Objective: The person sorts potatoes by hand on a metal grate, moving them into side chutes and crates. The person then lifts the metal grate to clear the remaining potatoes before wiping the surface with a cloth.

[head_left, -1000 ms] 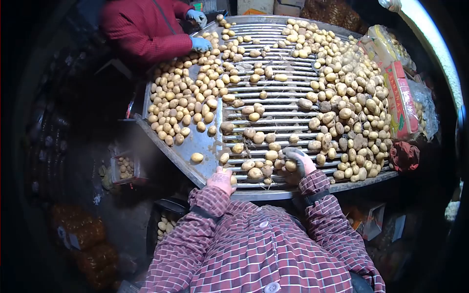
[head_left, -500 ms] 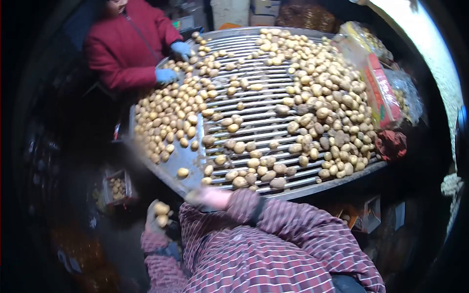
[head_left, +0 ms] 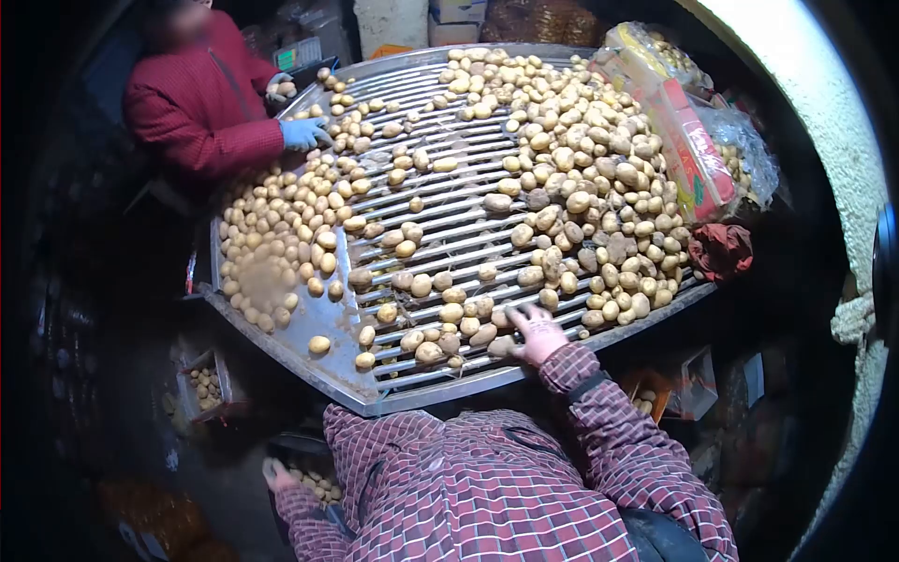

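Note:
My right hand (head_left: 536, 334) reaches onto the slatted metal table (head_left: 449, 382) near its front edge, fingers spread over potatoes (head_left: 483, 334) and touching some of them. My left hand (head_left: 277, 474) is low at the left, below the table, beside a container of potatoes (head_left: 316, 484); its fingers are too small and dark to read. A large heap of potatoes (head_left: 599, 169) covers the right side of the slats. More potatoes (head_left: 281, 220) lie on the left, by a flat metal plate (head_left: 323, 354) bearing a single potato (head_left: 319, 345).
Across the table at the upper left, a person in a red jacket (head_left: 192, 103) works with blue gloves (head_left: 302, 134). Plastic bags (head_left: 735, 140) and a red cloth (head_left: 720, 251) lie at the right edge. Below are a box of potatoes (head_left: 206, 386) and an orange crate (head_left: 646, 389).
My right hand has moved right, from the table's front corner onto the potatoes. The potatoes in my left hand no longer show, and that hand is lower. The other person's hands have shifted.

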